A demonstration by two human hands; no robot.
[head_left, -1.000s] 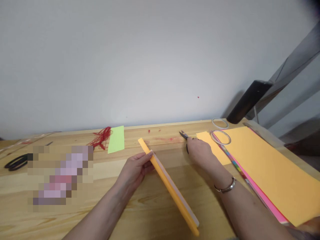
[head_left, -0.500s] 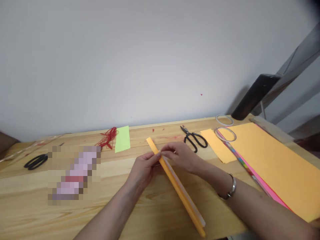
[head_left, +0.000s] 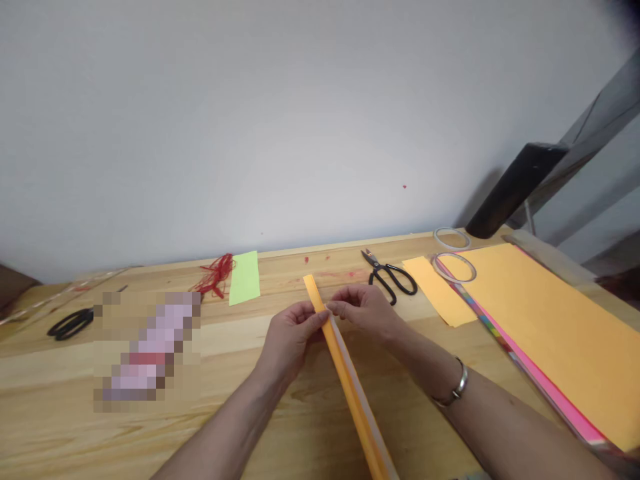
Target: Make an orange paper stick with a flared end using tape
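Orange folded paper strip (head_left: 345, 380), light and springy (creases easily): my left hand (head_left: 290, 337) and right hand (head_left: 365, 310) pinch its far end.

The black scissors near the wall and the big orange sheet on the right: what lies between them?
In the head view, a small orange paper piece lies between scissors and sheet, with a tape ring.

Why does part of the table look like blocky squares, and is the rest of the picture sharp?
Head view: the pixelated patch on the wooden table is deliberate masking, not blur. Both hands, left and right, and the folded orange paper strip look sharp. Light is soft and even; the black pole casts a faint wall shadow. The top right corner is dark and blurred.
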